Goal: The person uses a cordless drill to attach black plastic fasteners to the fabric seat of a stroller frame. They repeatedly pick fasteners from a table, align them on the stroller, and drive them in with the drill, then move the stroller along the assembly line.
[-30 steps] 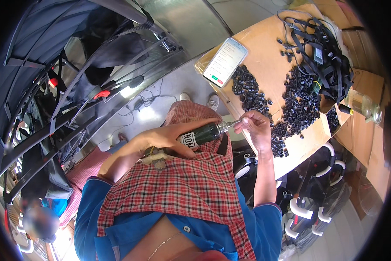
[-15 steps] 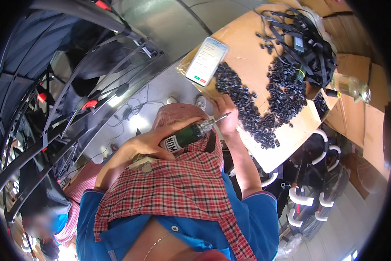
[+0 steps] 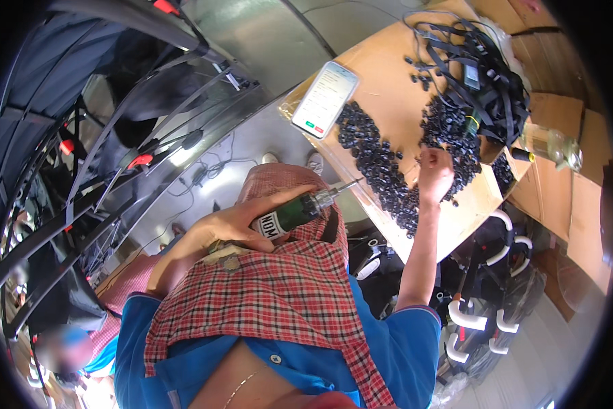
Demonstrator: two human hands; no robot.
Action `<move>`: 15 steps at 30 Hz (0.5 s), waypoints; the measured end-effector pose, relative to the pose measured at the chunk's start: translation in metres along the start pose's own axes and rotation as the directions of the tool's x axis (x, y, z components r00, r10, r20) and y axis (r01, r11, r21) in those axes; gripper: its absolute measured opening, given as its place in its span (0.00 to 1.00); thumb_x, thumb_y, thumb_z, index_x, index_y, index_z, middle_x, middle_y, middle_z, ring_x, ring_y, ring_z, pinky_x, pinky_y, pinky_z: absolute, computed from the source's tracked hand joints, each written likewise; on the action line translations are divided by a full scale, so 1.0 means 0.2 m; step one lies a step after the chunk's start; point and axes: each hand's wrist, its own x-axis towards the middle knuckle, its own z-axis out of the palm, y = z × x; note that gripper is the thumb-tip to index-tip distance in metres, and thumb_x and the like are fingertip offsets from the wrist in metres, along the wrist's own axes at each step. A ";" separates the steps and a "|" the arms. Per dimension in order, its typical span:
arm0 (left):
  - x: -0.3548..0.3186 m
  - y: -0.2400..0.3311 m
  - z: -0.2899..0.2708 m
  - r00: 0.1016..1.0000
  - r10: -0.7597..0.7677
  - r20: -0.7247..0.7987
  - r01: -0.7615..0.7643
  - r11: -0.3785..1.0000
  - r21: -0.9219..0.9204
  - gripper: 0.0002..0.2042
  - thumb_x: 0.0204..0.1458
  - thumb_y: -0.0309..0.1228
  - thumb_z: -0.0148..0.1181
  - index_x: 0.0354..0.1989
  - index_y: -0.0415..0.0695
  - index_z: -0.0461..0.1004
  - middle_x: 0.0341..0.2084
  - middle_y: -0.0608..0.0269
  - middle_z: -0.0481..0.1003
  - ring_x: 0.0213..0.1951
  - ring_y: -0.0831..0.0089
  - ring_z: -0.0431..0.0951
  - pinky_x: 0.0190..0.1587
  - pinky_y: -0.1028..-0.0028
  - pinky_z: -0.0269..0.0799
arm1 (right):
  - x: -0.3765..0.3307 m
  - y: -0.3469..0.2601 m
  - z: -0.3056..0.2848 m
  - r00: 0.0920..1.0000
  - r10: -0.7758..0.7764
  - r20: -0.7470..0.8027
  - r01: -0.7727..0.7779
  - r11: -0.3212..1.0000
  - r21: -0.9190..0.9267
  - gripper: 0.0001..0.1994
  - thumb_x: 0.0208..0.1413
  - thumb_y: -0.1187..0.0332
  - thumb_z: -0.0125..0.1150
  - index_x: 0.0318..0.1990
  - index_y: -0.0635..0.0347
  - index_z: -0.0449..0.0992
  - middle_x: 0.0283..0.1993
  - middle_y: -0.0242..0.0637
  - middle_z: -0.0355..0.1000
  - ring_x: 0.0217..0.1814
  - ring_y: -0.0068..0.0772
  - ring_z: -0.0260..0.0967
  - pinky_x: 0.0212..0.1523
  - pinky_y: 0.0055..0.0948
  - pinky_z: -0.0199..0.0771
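Observation:
My left hand is wrapped round a dark green electric screwdriver, held against my checked apron. Its bit points up and to the right, toward the table's near edge. Over the table, my right hand has its fingers curled together at the right-hand heap of small black plastic parts. Whatever lies between those fingertips is hidden. A second band of the same black parts stretches along the table's left side, to the left of my right hand.
A phone with a lit screen lies at the cardboard-covered table's left corner. Black straps are heaped at the far right. Black metal frames stand on the left, with another person beyond. White curved handles sit below right.
My right hand has moved right, from beside the screwdriver bit to the right-hand heap of black parts. My left hand and the screwdriver have hardly moved.

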 end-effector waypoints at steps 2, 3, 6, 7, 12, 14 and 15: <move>0.01 0.01 0.02 1.000 -0.005 -0.021 0.005 1.000 -0.011 0.58 0.36 0.50 0.75 0.72 0.41 0.43 0.66 0.51 0.53 0.63 0.63 0.54 0.63 0.67 0.47 | 0.05 0.00 0.03 0.998 0.064 -0.005 -0.064 0.996 -0.060 0.10 0.52 0.62 0.67 0.28 0.58 0.75 0.28 0.34 0.72 0.28 0.33 0.73 0.29 0.32 0.74; 0.01 0.01 0.03 0.999 -0.009 -0.033 0.009 1.000 -0.017 0.59 0.35 0.51 0.75 0.72 0.41 0.43 0.64 0.52 0.55 0.60 0.65 0.56 0.60 0.68 0.50 | 0.07 0.01 0.05 0.998 0.064 -0.009 -0.064 0.994 -0.088 0.10 0.52 0.62 0.67 0.28 0.58 0.75 0.28 0.34 0.72 0.28 0.33 0.73 0.29 0.32 0.73; 0.00 0.03 0.05 0.997 -0.032 -0.067 0.029 0.998 -0.046 0.61 0.33 0.53 0.76 0.72 0.43 0.41 0.58 0.58 0.62 0.48 0.72 0.64 0.49 0.75 0.60 | 0.09 0.07 0.09 0.998 0.033 0.053 -0.032 0.999 -0.028 0.07 0.52 0.67 0.66 0.29 0.59 0.76 0.31 0.34 0.73 0.29 0.33 0.73 0.29 0.31 0.74; 0.00 0.03 0.05 0.997 -0.032 -0.072 0.029 0.999 -0.036 0.61 0.33 0.53 0.75 0.72 0.43 0.41 0.57 0.58 0.62 0.48 0.73 0.64 0.49 0.76 0.60 | 0.09 0.07 0.09 0.996 0.042 0.074 -0.042 0.999 -0.002 0.06 0.52 0.68 0.66 0.29 0.59 0.76 0.31 0.34 0.73 0.29 0.33 0.73 0.29 0.31 0.74; -0.01 -0.06 0.01 0.995 0.085 -0.044 -0.079 0.988 0.134 0.56 0.38 0.51 0.71 0.72 0.42 0.43 0.70 0.48 0.49 0.70 0.57 0.50 0.71 0.63 0.40 | 0.09 -0.01 0.00 1.000 0.030 -0.011 -0.028 0.993 0.119 0.04 0.52 0.75 0.65 0.34 0.63 0.77 0.31 0.35 0.76 0.28 0.27 0.74 0.30 0.26 0.76; -0.01 -0.09 0.02 0.986 0.105 -0.129 -0.091 0.989 0.113 0.59 0.35 0.55 0.73 0.72 0.42 0.44 0.67 0.49 0.54 0.62 0.63 0.61 0.63 0.67 0.55 | 0.07 -0.12 -0.04 0.992 0.087 0.091 -0.114 0.928 0.354 0.04 0.53 0.76 0.64 0.36 0.63 0.78 0.32 0.36 0.77 0.31 0.25 0.75 0.31 0.25 0.77; -0.01 -0.09 0.02 0.983 0.104 -0.154 -0.089 0.991 0.098 0.59 0.34 0.56 0.73 0.72 0.42 0.45 0.66 0.50 0.55 0.60 0.64 0.64 0.62 0.68 0.59 | 0.05 -0.20 -0.06 0.983 0.109 0.146 -0.165 0.872 0.460 0.05 0.53 0.76 0.64 0.38 0.63 0.79 0.33 0.36 0.78 0.32 0.24 0.76 0.32 0.24 0.77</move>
